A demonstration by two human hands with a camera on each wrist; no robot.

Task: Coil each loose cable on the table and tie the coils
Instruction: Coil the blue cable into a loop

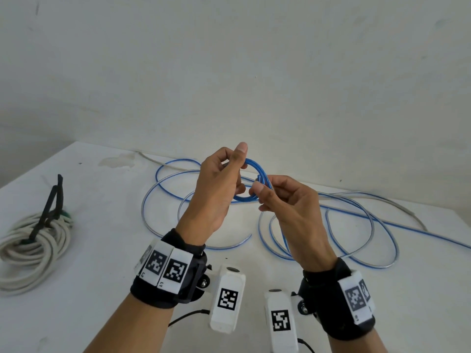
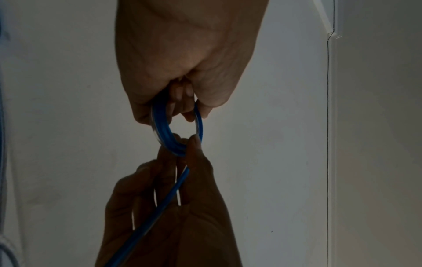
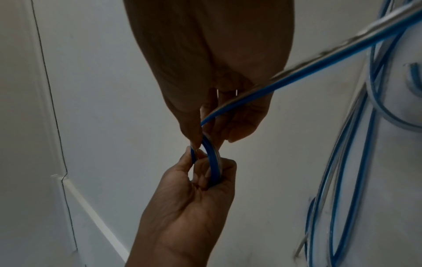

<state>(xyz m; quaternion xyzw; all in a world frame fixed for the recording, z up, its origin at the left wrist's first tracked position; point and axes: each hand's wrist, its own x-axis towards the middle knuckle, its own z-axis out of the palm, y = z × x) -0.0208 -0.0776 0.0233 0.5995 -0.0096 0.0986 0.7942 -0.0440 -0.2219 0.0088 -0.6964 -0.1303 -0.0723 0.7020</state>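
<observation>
Blue cable (image 1: 257,178): one, most of it loose in wide overlapping loops on the white table (image 1: 102,289), one end wound into a small ring held up above the table between my hands. My left hand (image 1: 216,189) grips the far side of the ring, fingers curled round the strands, thumb up. My right hand (image 1: 288,202) pinches the near side between thumb and forefinger; from there one strand runs down past my right palm to the loops below. White cable (image 1: 35,248): one, already coiled, lying at the table's left edge, well apart from the blue loops, bound by a black tie (image 1: 51,207) whose ends stick up. A thin grey cord (image 1: 407,210) lies along the back of the table, partly under the blue loops. No containers in view. Wall (image 1: 229,59) behind the table
</observation>
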